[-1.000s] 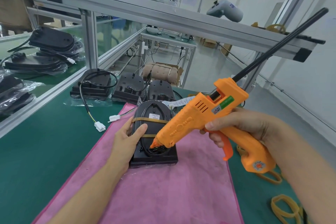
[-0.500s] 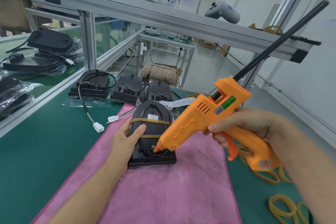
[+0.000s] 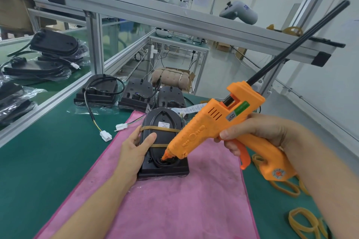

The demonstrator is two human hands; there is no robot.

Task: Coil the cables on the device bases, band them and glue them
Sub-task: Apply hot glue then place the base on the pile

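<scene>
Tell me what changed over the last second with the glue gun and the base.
The glue gun, gripped by the right hand, lifted slightly half a second ago, then came back down; its nozzle now sits at the cable pocket at the near end of the base. The left hand kept holding the base's left edge. Base, bands and pink cloth stayed put.

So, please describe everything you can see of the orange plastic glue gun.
The orange plastic glue gun has a ribbed, scuffed body, a green and white label, an orange trigger, and a long black glue stick rising from its back. The right hand grips its handle, a finger by the trigger. It tilts down to the left, its nozzle tip at the coiled cable on the black banded device base, which the left hand steadies.
</scene>
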